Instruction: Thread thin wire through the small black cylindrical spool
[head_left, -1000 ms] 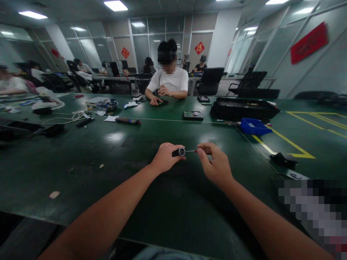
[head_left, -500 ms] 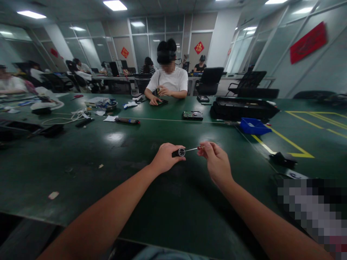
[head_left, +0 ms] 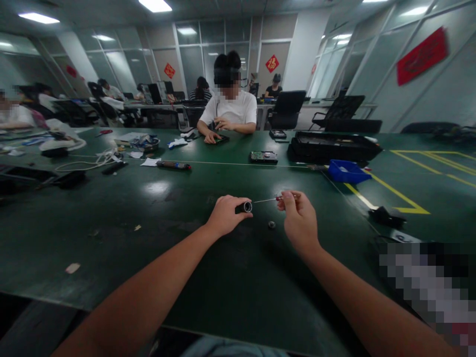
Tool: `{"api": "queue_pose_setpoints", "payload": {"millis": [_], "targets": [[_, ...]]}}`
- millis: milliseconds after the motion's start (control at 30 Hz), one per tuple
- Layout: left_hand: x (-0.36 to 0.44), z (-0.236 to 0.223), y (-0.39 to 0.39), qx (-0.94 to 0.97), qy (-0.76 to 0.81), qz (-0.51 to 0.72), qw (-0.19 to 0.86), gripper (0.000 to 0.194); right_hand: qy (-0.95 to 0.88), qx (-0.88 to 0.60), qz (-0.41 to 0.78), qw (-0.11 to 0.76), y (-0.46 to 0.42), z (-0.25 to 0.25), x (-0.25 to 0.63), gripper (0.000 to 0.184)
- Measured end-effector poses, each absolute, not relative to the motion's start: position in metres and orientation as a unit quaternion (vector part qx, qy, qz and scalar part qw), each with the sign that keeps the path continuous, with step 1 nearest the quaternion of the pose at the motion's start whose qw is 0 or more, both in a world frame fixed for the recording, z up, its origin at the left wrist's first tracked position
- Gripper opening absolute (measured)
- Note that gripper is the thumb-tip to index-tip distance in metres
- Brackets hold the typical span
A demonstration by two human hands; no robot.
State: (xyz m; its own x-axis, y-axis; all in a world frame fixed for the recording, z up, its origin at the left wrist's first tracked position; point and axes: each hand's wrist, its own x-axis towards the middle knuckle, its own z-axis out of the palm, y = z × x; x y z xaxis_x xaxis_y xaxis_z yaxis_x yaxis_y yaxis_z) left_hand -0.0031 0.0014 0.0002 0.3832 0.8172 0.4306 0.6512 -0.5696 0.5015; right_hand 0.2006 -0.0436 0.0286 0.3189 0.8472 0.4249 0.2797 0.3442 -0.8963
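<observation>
A short black cylinder (head_left: 243, 208) with a silvery ring at its open end is pinched between the thumb and fingers of my left hand (head_left: 224, 216), its opening facing right. My right hand (head_left: 300, 220) grips a thin screwdriver (head_left: 266, 200) with a reddish handle. The blade points left, its tip close to the cylinder's rim; whether they touch I cannot tell. On the green table (head_left: 230, 282), below the screwdriver, lies a small round metallic piece (head_left: 271, 224).
Ahead lie a hard drive (head_left: 264, 156), a black case (head_left: 332, 147) and a blue bin (head_left: 348, 171). A pen-like tool (head_left: 174, 165) and a white cable (head_left: 91, 162) are further left. Across the table a person (head_left: 230, 109) handles a dark flat object.
The screwdriver has drawn back to the right from the cylinder's mouth. A small round metallic piece now lies on the table between my hands. The cylinder's opening looks emptier.
</observation>
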Motion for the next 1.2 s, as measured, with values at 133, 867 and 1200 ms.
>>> {"api": "queue_pose_setpoints", "payload": {"millis": [133, 867, 1200], "targets": [[-0.004, 0.003, 0.000, 0.819, 0.452, 0.327, 0.136, 0.035, -0.545, -0.521, 0.177, 0.633, -0.043, 0.030, 0.207, 0.022], [-0.001, 0.001, -0.001, 0.823, 0.445, 0.325, 0.137, 0.037, -0.778, -0.610, 0.149, 0.019, -0.027, 0.037, 0.226, 0.014], [0.001, -0.001, -0.003, 0.832, 0.410, 0.342, 0.148, 0.038, -0.805, -0.515, 0.223, 0.191, -0.047, 0.046, 0.207, 0.028]]}}
